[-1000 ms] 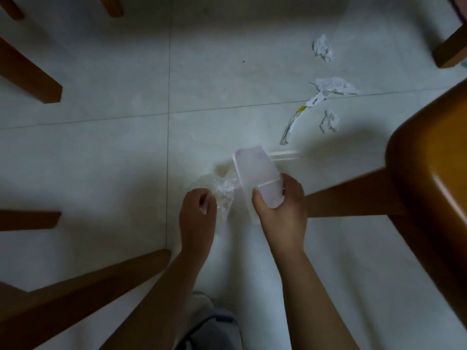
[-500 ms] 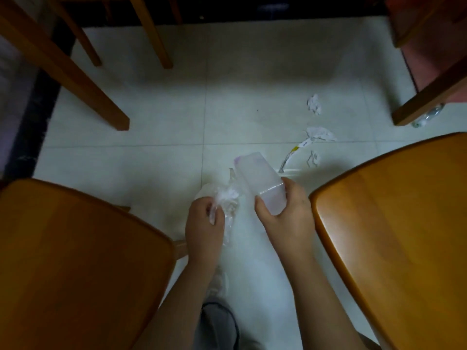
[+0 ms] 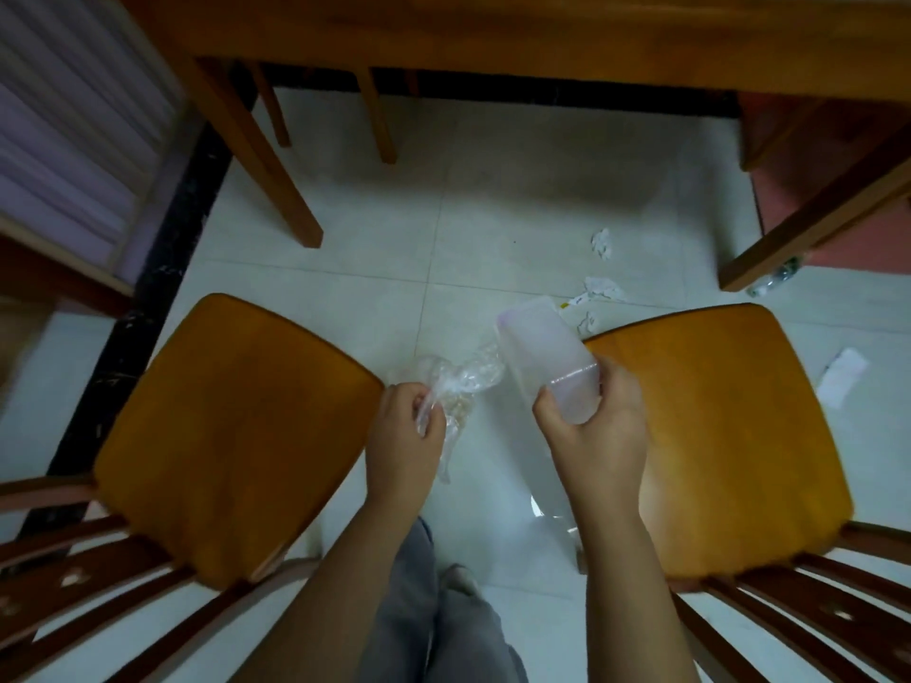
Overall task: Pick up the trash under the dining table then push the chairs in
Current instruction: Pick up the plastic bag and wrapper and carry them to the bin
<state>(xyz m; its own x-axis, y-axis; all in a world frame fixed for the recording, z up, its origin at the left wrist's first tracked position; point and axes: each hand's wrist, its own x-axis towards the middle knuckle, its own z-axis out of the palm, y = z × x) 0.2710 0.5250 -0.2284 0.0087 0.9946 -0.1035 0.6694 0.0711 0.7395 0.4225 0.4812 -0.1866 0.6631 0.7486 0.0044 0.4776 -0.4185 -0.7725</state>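
Observation:
My left hand (image 3: 405, 438) is closed around a crumpled clear plastic bag (image 3: 461, 382), held between two wooden chairs. My right hand (image 3: 594, 428) grips a translucent white plastic container (image 3: 540, 350) by its near end, tilted away from me. Both are held above the tiled floor. Crumpled white paper scraps (image 3: 602, 243) lie on the floor under the dining table (image 3: 542, 37), with more paper scraps (image 3: 599, 288) beside a yellow-tipped strip. The left chair seat (image 3: 231, 431) and the right chair seat (image 3: 724, 436) flank my arms.
A table leg (image 3: 261, 155) stands at the left, another table leg (image 3: 808, 224) at the right with a clear bottle (image 3: 774, 281) by it. A white paper slip (image 3: 840, 377) lies right of the right chair. A black floor strip (image 3: 162, 248) runs along the left.
The view has pulled up and back from under the table, so both chair seats and the table edge now show. Both hands keep hold of the bag and the container.

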